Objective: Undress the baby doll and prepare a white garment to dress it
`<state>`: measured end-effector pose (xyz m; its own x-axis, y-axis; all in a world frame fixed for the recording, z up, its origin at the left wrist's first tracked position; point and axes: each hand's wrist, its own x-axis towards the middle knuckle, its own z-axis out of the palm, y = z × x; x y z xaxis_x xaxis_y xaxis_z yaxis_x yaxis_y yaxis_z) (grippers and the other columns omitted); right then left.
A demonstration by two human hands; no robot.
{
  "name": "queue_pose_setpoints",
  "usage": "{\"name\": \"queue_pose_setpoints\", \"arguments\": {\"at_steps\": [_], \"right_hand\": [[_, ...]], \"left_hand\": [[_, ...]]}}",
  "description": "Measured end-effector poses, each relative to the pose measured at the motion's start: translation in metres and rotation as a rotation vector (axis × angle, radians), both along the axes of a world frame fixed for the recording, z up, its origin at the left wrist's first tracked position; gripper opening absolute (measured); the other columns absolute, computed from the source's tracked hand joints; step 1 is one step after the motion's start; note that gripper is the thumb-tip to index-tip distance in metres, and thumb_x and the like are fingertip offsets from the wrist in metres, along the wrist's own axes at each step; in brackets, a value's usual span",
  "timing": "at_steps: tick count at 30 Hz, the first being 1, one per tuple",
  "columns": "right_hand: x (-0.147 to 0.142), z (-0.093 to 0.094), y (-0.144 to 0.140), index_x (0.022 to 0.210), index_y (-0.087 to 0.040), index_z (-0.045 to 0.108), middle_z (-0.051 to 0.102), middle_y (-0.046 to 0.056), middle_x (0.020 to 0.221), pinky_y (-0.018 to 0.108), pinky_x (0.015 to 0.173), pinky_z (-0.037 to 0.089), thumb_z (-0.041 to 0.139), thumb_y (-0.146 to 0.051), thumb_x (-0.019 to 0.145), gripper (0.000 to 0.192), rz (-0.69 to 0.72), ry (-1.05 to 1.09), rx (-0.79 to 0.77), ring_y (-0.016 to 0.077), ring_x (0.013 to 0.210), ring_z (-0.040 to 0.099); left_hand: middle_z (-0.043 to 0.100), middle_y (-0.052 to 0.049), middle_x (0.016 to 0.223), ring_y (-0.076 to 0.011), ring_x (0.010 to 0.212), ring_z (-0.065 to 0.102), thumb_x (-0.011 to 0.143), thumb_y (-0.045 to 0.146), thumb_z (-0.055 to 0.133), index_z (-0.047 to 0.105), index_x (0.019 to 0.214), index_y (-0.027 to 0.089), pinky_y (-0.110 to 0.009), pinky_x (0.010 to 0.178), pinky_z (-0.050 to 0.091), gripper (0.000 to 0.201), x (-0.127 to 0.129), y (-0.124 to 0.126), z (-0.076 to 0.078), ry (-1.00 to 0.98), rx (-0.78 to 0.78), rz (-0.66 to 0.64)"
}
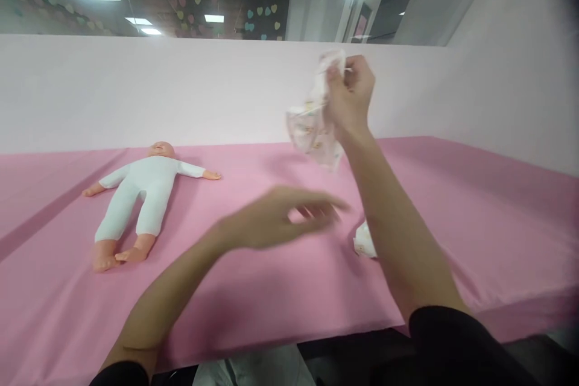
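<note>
In my raised right hand [353,93], the fingers pinch a thin white cloth with a small print [312,132]. The cloth hangs in loose folds to the left of the hand, and its exact kind is hard to make out. My left hand [289,217] hovers over the pink sheet below the cloth, fingers apart and slightly blurred, holding nothing. A second crumpled white printed cloth [364,242] lies on the sheet, partly hidden behind my right forearm. To the left, a baby doll [147,190] in a white bodysuit rests on its back, arms spread and legs toward me.
A pink sheet [253,301] covers the table, whose front edge runs close to my body. Behind it stands a low white wall [136,90] with a glass pane above. Another white wall [520,72] closes off the right side.
</note>
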<state>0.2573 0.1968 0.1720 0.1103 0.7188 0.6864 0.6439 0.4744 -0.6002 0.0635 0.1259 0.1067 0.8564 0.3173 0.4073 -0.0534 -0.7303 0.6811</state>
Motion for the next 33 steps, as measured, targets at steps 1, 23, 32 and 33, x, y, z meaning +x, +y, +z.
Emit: {"name": "queue_pose_setpoints", "arguments": {"at_steps": [1,23,32,33], "right_hand": [[-0.019,-0.002,-0.004,0.088,-0.02,0.057,0.059,0.004,0.09,0.029,0.079,0.044,0.041,-0.052,0.095,0.036,0.068,0.046,0.029,0.0143,0.087,0.055],[-0.111,-0.057,0.011,0.087,-0.023,0.058,0.055,0.0,0.074,0.027,0.058,0.045,0.062,-0.05,0.084,0.027,0.648,0.462,-0.047,0.0145,0.066,0.054],[-0.118,-0.049,-0.031,0.091,-0.023,0.058,0.054,0.0,0.074,0.026,0.06,0.044,0.06,-0.049,0.089,0.026,0.43,0.256,-0.025,0.0141,0.069,0.056],[-0.118,-0.048,-0.035,0.094,-0.023,0.058,0.053,-0.001,0.074,0.025,0.058,0.044,0.062,-0.047,0.087,0.025,0.437,0.235,-0.059,0.0136,0.067,0.055]], "left_hand": [[0.07,-0.005,0.106,-0.0183,0.095,0.066,0.092,0.035,0.05,0.065,0.111,0.023,-0.031,0.086,0.052,0.027,-0.012,0.014,0.006,-0.138,0.034,0.226],[0.049,0.0,0.063,-0.0092,0.054,0.045,0.082,0.041,0.064,0.053,0.067,0.016,-0.022,0.048,0.034,0.031,-0.084,0.069,0.019,-0.234,-0.151,0.54],[0.035,0.002,0.05,-0.0081,0.048,0.034,0.088,0.055,0.054,0.039,0.053,0.017,-0.024,0.044,0.024,0.054,-0.061,0.062,0.02,-0.447,0.105,0.767],[0.037,0.002,0.05,-0.0084,0.048,0.036,0.089,0.056,0.053,0.04,0.054,0.017,-0.024,0.045,0.025,0.054,-0.061,0.06,0.021,-0.462,0.104,0.767]]}}
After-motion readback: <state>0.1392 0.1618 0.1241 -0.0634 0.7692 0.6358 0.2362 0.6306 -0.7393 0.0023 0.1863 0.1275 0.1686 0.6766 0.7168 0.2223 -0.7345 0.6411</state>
